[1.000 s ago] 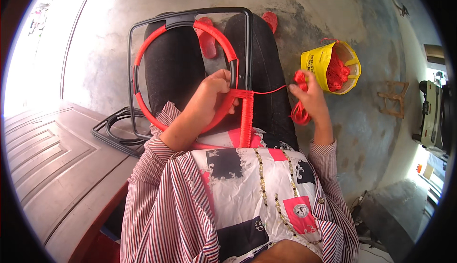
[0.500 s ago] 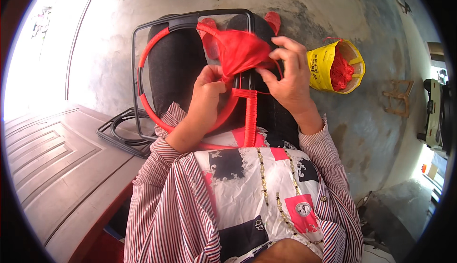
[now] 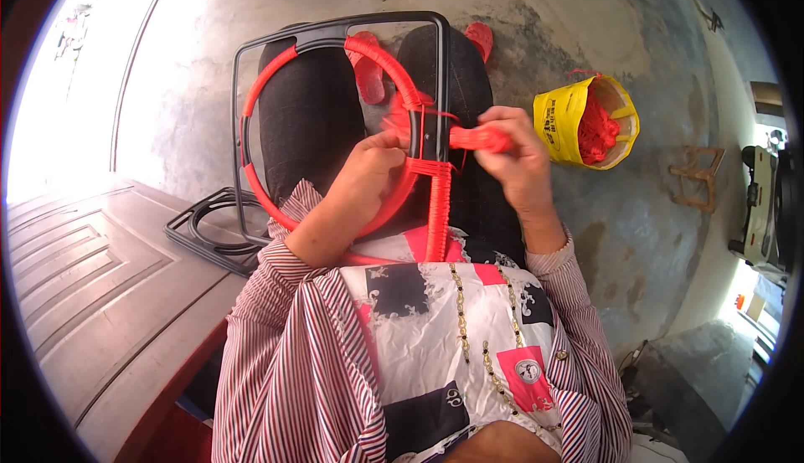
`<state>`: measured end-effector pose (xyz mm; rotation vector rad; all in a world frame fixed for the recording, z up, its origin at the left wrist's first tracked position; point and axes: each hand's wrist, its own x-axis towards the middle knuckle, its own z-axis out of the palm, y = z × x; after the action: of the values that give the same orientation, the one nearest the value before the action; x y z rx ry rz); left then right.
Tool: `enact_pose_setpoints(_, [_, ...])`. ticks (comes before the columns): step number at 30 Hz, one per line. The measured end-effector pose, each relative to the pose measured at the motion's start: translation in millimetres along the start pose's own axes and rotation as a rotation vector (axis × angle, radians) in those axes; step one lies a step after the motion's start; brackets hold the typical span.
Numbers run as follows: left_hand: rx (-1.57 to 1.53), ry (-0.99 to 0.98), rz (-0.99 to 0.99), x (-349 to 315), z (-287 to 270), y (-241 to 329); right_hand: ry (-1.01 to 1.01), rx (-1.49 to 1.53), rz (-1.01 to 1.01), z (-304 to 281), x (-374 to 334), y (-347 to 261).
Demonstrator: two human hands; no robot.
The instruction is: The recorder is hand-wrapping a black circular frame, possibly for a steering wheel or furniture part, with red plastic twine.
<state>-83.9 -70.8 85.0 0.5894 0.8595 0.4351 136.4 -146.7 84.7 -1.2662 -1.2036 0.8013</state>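
Observation:
A black frame [image 3: 339,19] with a round ring inside it lies across my lap. Much of the ring [image 3: 273,74] is wound tightly in red cord, and so is a straight bar [image 3: 440,212] at its lower right. My left hand [image 3: 368,174] is closed at the ring's right side, its fingertips partly hidden. A red bundle of soft strands [image 3: 481,138] runs past the frame's right side bar, with its blurred other end inside the ring. My right hand [image 3: 521,157] grips the bundle's outer end. A thin loop of red strand curves around the side bar.
On the floor to the right stands a yellow bag [image 3: 563,124] holding more red strands [image 3: 596,128]. A small wooden stool-like frame [image 3: 697,180] lies beyond it. More black frames [image 3: 219,227] rest by a panelled brown surface [image 3: 126,295] at my left.
The red bundle, spread out above the ring before, is now drawn narrow and passes rightward by the side bar. My right hand has closed on its end; my left stays by the ring.

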Motion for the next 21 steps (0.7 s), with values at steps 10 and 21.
enact_pose_setpoints(10, [-0.251, 0.038, 0.072, -12.4, 22.3, 12.3, -0.32, 1.142, 0.152, -105.1, -3.5, -44.5])
enact_pose_setpoints(21, [0.14, -0.055, 0.192, -21.1, 12.4, -3.3, -0.123, 0.201, 0.462, 11.5, -12.4, -27.9])
